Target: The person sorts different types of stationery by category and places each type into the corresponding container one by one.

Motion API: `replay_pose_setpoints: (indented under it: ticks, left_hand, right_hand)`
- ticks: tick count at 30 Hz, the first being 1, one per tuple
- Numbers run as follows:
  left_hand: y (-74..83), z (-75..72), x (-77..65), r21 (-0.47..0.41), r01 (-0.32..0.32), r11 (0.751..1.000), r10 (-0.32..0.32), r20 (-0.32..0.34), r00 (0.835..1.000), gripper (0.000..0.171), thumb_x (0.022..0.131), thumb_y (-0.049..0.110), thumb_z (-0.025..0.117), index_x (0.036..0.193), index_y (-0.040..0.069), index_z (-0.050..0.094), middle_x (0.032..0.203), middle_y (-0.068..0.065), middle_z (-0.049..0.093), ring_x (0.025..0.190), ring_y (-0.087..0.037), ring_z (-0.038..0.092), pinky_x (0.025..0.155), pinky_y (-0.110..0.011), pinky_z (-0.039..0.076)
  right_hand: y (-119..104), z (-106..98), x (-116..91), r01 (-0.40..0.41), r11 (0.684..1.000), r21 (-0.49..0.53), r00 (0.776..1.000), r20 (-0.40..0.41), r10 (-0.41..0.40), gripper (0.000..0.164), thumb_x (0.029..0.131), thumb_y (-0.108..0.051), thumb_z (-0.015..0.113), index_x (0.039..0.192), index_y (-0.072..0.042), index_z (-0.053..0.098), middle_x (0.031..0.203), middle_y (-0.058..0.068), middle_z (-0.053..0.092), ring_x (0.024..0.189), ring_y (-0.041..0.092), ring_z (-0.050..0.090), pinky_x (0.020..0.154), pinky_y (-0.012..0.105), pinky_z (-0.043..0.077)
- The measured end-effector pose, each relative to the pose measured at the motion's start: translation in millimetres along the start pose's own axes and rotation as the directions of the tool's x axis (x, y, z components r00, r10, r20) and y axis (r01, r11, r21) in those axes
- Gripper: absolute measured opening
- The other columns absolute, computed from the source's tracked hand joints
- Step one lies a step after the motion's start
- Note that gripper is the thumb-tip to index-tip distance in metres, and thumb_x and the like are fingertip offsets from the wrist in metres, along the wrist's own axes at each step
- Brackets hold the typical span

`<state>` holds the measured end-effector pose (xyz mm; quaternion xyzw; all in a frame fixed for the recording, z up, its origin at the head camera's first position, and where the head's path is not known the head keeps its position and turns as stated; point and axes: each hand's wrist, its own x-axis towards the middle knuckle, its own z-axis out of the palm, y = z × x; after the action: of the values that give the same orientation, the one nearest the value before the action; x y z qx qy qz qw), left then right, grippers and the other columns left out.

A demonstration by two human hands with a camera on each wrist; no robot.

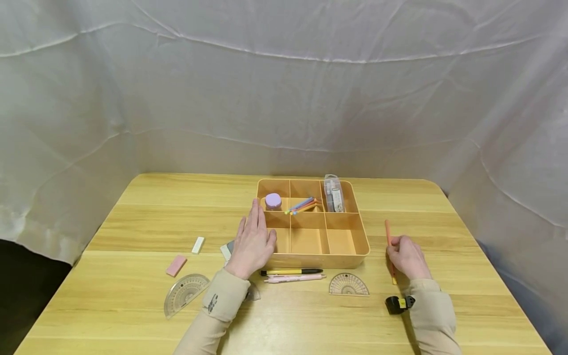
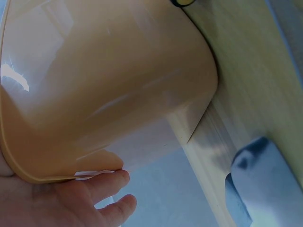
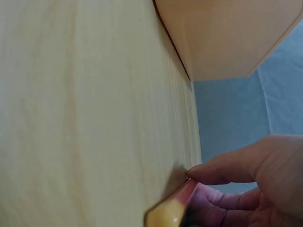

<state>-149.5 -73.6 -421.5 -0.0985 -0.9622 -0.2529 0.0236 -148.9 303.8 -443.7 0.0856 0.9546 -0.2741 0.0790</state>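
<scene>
My left hand (image 1: 254, 242) rests with straight fingers along the left rim of an orange divided box (image 1: 310, 260); in the left wrist view its fingers (image 2: 111, 184) touch that rim. To the right of the box, my right hand (image 1: 407, 256) pinches a slim orange-red pen-like stick (image 1: 388, 230) low over the table. The right wrist view shows the stick's yellow end (image 3: 165, 215) beside the thumb. In the box's back row are a purple-lidded container (image 1: 273, 200), several thin coloured sticks (image 1: 303, 205) and a clear case (image 1: 335, 195).
Left on the table lie a white eraser (image 1: 198, 245), a pink eraser (image 1: 176, 265) and a protractor (image 1: 185, 292). A grey-and-white block (image 1: 226, 250) is partly behind my left hand. Before the box are a yellow-black pen (image 1: 288, 271), a pink pen (image 1: 297, 278) and another protractor (image 1: 348, 285).
</scene>
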Motion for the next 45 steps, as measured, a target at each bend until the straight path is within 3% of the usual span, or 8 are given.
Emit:
replay_pose_setpoints:
  ticks: [7, 17, 45]
  left_hand:
    - [0.3, 0.2, 0.2, -0.001, 0.0, 1.0, 0.0, 0.003, 1.0, 0.068, 0.105, 0.026, 0.043, 0.156, -0.011, 0.016, 0.169, -0.022, 0.0, 0.155, -0.036, 0.02, 0.127, -0.057, 0.017]
    - [0.0, -0.6, 0.0, -0.006, -0.003, 1.0, 0.003, -0.002, 1.0, 0.069, 0.105, 0.026, 0.043, 0.156, -0.011, 0.015, 0.169, -0.022, 0.0, 0.156, -0.036, 0.019, 0.127, -0.057, 0.017]
    - [-0.2, 0.3, 0.0, -0.011, 0.002, 1.0, -0.002, -0.004, 1.0, 0.069, 0.105, 0.026, 0.043, 0.156, -0.011, 0.015, 0.169, -0.022, 0.001, 0.156, -0.036, 0.018, 0.126, -0.057, 0.017]
  right_hand:
    - [0.8, -0.8, -0.2, 0.009, 1.0, -0.003, 1.0, -0.018, -0.009, 0.025, 0.095, -0.01, 0.051, 0.109, 0.009, 0.059, 0.098, 0.027, 0.067, 0.084, 0.032, 0.063, 0.075, 0.045, 0.052]
    - [1.5, 0.7, -1.7, 0.034, 0.999, 0.001, 0.998, -0.052, -0.034, 0.023, 0.089, -0.015, 0.058, 0.096, 0.006, 0.065, 0.088, 0.021, 0.067, 0.074, 0.025, 0.058, 0.061, 0.03, 0.044]
    - [2.1, 2.9, -0.4, 0.038, 0.999, -0.018, 0.999, -0.021, -0.038, 0.025, 0.093, -0.019, 0.053, 0.089, 0.003, 0.065, 0.078, 0.014, 0.065, 0.066, 0.02, 0.054, 0.055, 0.029, 0.042]
